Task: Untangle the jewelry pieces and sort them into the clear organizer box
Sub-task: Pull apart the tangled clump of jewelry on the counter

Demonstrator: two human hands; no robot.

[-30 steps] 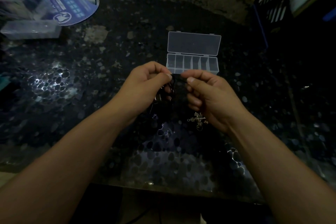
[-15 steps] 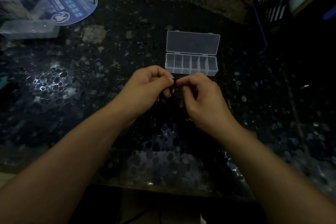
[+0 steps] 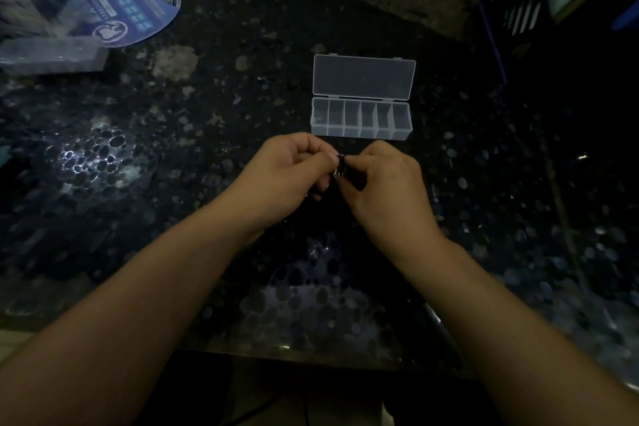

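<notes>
We find a dark speckled worktop (image 3: 207,149) carrying an open clear box (image 3: 361,121), lid back, near the middle toward the far edge. A blue fan (image 3: 135,10) lies at the far left corner. Just before the box, our left hand (image 3: 290,176) and right hand (image 3: 387,190) both pinch the small dark jewelry (image 3: 340,166) between them.

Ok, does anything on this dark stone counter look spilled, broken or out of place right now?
Nothing stands out. The clear plastic organizer box sits square with its lid open and its compartments look empty. The left hand and right hand pinch a small dark jewelry tangle between them, too dim to judge.
</notes>
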